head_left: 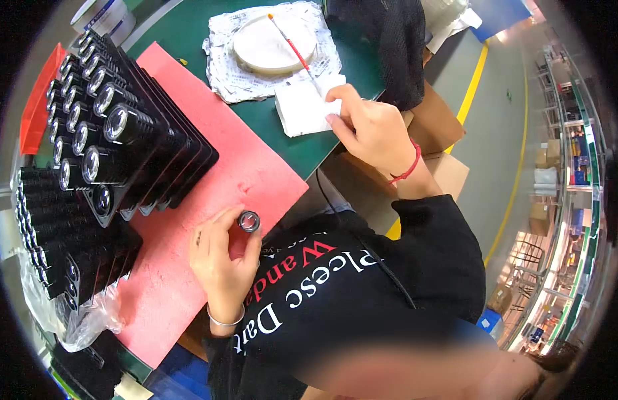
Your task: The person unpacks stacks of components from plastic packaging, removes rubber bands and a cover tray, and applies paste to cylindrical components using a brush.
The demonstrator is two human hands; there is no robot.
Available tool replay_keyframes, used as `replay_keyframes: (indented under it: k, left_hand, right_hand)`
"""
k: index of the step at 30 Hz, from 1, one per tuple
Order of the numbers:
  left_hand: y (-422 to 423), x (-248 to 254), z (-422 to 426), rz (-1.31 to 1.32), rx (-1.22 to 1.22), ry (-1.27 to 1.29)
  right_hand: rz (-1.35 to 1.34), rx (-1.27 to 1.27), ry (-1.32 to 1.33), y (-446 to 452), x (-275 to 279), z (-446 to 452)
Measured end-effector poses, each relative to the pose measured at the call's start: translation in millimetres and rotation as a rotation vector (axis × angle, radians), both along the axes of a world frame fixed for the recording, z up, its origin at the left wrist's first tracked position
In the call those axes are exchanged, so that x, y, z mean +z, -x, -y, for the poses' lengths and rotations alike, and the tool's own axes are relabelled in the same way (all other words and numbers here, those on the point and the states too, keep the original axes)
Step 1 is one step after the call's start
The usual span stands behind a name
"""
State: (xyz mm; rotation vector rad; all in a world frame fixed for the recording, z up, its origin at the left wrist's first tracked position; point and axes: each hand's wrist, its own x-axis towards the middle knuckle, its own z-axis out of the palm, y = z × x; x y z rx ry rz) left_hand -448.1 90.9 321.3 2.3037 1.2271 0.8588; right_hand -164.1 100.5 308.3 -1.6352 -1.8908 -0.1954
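Pinching a small black tube (249, 221) between thumb and fingertips, the left hand (226, 257) held it just above the near edge of a pink mat (272, 175). The tube sat right at the ends of those fingers, its round glass end facing up, with the thumb against its lower side and the forefinger along the other. The grip was narrow, only as wide as the tube itself.

The right hand (376, 130) was well apart from it, over the corner of a white pad (299, 113), with thumb and forefinger bent and their tips near each other. Whether they were gripping the pad's edge or the lower end of a brush (294, 50) could not be told. The brush ran away from those fingertips, its red handle slanting over a round white dish (276, 43), which rested on crumpled printed paper (222, 73).

Farther out, to the left of the mat's middle, stood stacked black trays (182, 150) with rows of upright black cylinders (99, 163) on top, their glass ends showing. Beneath the mat and paper was a green table (189, 27); a clear plastic bag (99, 320) lay crumpled by the lower trays.
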Motion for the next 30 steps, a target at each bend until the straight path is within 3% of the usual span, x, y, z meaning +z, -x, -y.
replay_keyframes:
  k: [5,7,12,16,19,21,26,30]
  left_hand:
    - [2.1,-2.0,-0.6,0.027,-0.004,0.005]
    - [2.9,-2.5,-0.6,0.053,0.004,0.011]
    - [3.9,-2.8,-1.9,0.059,-0.033,0.017]
    - [5.6,-3.0,-2.5,0.052,-0.049,0.003]
    - [5.9,-3.8,-2.3,0.046,-0.060,0.001]
    - [6.1,-4.4,-2.7,0.049,-0.073,-0.016]
    - [6.0,-4.1,-1.9,0.040,-0.077,-0.024]
    - [5.9,-5.0,-2.5,0.050,-0.073,-0.031]
  right_hand:
    - [0.042,0.007,0.042,-0.8,0.3,-3.4]
    - [-0.071,0.061,0.033,-0.9,5.1,-4.9]
    - [-0.180,0.069,-0.215,-4.8,22.3,-5.8]
    - [-0.161,0.413,-0.303,-18.8,40.7,-5.8]
    - [-0.014,0.384,-0.481,-20.4,48.3,-1.2]
    - [-0.101,0.296,-0.678,-24.0,37.7,2.9]
    - [0.004,0.096,-0.740,-13.6,39.4,-2.2]
    - [0.086,0.094,-0.732,-11.4,35.6,-6.6]
